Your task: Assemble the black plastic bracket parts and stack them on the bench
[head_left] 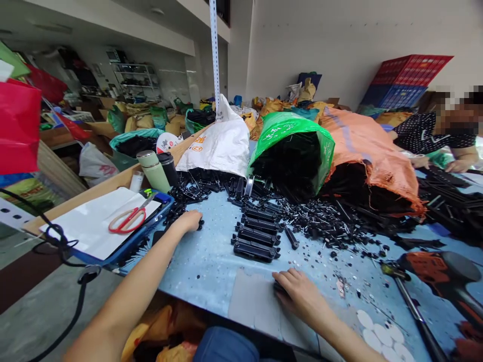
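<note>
My left hand [189,221] reaches across to the left part of the table, its fingers curled round a small black plastic part [200,224]. Beside it lies a loose heap of similar small black parts [184,197]. Near the front edge, my right hand [298,290] is closed on a black plastic piece [278,287] above a grey mat [249,296]; the fingers cover most of that piece. Between and beyond the hands, several long black plastic assemblies [256,249] lie side by side in a row.
Open sacks, white [222,143], green [279,125] and orange [358,133], spill black parts and screws [320,218]. A blue tray [113,256] bears scissors [130,220]. A power drill [441,274], a hammer-like tool [411,301] and white discs [381,332] lie right. Another person [418,133] sits far right.
</note>
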`<state>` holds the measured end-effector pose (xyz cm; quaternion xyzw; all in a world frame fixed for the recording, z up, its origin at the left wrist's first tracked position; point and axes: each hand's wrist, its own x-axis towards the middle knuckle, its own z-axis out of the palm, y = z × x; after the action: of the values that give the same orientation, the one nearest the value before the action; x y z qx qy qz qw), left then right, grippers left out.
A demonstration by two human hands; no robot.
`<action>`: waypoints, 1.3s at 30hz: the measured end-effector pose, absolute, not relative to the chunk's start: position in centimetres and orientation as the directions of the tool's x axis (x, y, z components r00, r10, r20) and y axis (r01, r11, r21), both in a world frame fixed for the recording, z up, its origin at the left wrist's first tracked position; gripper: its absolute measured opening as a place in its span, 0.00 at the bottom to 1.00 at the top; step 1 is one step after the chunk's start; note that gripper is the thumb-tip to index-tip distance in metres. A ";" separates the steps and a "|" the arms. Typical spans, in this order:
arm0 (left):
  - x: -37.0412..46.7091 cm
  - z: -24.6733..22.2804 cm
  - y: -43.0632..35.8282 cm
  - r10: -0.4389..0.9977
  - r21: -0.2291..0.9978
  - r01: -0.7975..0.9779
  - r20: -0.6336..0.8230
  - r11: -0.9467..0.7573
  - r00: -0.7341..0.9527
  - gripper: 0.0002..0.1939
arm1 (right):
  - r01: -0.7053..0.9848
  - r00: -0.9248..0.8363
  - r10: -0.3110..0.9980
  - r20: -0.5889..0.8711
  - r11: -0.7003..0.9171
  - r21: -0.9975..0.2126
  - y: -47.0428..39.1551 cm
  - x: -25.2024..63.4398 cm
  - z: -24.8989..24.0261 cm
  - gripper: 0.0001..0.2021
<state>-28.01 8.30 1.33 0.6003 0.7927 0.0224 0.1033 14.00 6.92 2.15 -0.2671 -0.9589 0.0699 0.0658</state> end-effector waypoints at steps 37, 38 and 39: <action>-4.6 3.7 -0.5 0.879 0.783 -0.620 -0.327 0.046 -0.348 0.17 | 0.388 -0.453 0.891 0.026 0.223 -0.894 4.5 16.6 0.1 0.22; -4.3 3.6 -0.3 0.847 0.697 -0.706 -0.445 0.124 -0.291 0.13 | 0.331 -0.437 0.900 -0.015 0.146 -0.932 4.3 16.5 0.1 0.23; -4.1 3.4 -0.1 0.808 0.609 -0.768 -0.545 0.197 -0.225 0.11 | 0.277 -0.425 0.904 -0.048 0.079 -0.958 4.2 16.3 0.0 0.23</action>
<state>-4.12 -0.05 3.37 0.0214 0.4598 0.6333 0.6221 16.33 4.19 0.03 -0.4417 -0.6686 0.5151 0.3042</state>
